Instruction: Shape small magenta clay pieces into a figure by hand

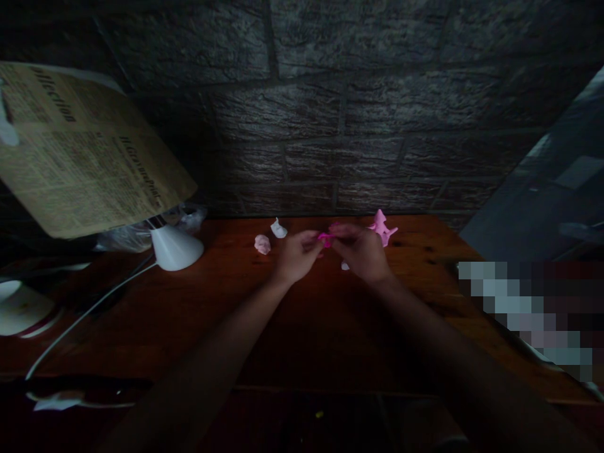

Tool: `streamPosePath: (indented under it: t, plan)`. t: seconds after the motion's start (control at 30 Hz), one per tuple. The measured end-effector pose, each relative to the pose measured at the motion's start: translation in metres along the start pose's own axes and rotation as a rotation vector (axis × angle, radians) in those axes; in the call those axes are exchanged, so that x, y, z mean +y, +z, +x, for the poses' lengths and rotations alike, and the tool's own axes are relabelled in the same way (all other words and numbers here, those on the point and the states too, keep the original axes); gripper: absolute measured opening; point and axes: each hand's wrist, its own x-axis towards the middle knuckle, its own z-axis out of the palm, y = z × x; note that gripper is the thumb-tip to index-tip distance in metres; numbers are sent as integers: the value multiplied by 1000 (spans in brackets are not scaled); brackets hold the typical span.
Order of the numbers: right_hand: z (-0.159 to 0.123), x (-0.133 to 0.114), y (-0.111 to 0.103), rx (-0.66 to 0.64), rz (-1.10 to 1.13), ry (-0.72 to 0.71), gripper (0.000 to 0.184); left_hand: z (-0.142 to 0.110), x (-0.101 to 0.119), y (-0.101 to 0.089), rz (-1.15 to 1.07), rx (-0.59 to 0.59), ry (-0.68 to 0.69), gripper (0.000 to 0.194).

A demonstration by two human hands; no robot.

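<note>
Between the fingertips of both hands is a small bright magenta piece (325,238) that looks like modelling clay. My left hand (299,255) pinches it from the left, and my right hand (362,250) pinches it from the right. Left of my left hand lie a pale pink lump (262,244) and a white scrap (278,228). A pink, spiky shaped figure (382,228) stands just beyond my right hand, which partly covers it. Under my right hand a small whitish bit (345,266) rests on the table.
The wooden table (198,321) meets a dark brick wall (302,113). At left stand a lamp with a newsprint shade (99,157) and white base (177,247), its cord (94,308), a clear plastic bag (127,237) and a white cup (21,308). A grey panel (542,176) leans at right.
</note>
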Motion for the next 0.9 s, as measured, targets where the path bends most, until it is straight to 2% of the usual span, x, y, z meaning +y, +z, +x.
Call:
streamPosePath:
  t: [0.07,0.2,0.33,0.43,0.53,0.63,0.73,0.9]
  plan:
    - [0,1,2,-5,24,14,22,0,0,3,-66,-23,-31,12]
    - [-1,2,4,1,78,61,29,-1,1,5,-110,18,-1,14]
    - [-1,3,3,-25,11,92,17,0,1,3,-43,16,48,13]
    - [-1,2,1,-107,-32,85,18,3,-2,0,53,-1,100,15]
    - [-2,-1,0,-133,-79,78,19,5,-4,-4,171,-36,168,18]
    - [-2,-3,0,-134,-97,78,19,5,-3,-7,287,-73,249,18]
    - [-2,-4,1,-115,-111,76,17,3,2,-9,423,-53,350,25]
    - [-3,-8,1,-101,-297,-14,15,-2,9,-12,683,-45,424,26]
